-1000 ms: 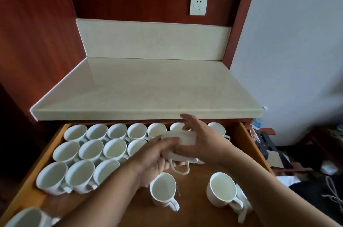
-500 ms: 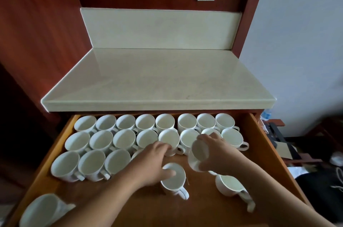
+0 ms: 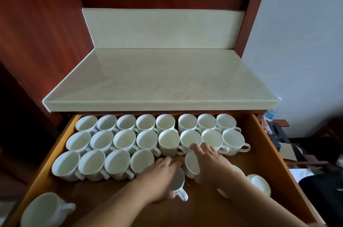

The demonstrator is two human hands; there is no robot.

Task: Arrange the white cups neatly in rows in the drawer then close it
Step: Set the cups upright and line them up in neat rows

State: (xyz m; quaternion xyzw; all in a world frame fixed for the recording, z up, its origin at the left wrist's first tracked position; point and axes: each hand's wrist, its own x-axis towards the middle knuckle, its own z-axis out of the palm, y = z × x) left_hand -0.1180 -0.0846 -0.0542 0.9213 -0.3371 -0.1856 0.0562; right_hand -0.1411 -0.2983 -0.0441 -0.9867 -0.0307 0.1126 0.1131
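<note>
- Fingers (image 3: 171, 164) of the left hand (image 3: 159, 180) curl round a white ceramic handled cup (image 3: 177, 180), which has slid forward in the last half-second.
- The right hand (image 3: 209, 163) holds a second white cup (image 3: 191, 166), now lowered beside it.
- Just beyond, the third row of cups (image 3: 117, 163) gains two in the open wooden drawer (image 3: 204, 212).

White cups (image 3: 124, 138) in rows: 8 + 8 + 4 = 20. Loose: left-hand cup (image 3: 178, 180), right-hand cup (image 3: 191, 167), corner cup (image 3: 42, 210); count behind right forearm unclear. 2 hands: left hand (image 3: 161, 173), right hand (image 3: 209, 160). 1 drawer (image 3: 204, 210).
</note>
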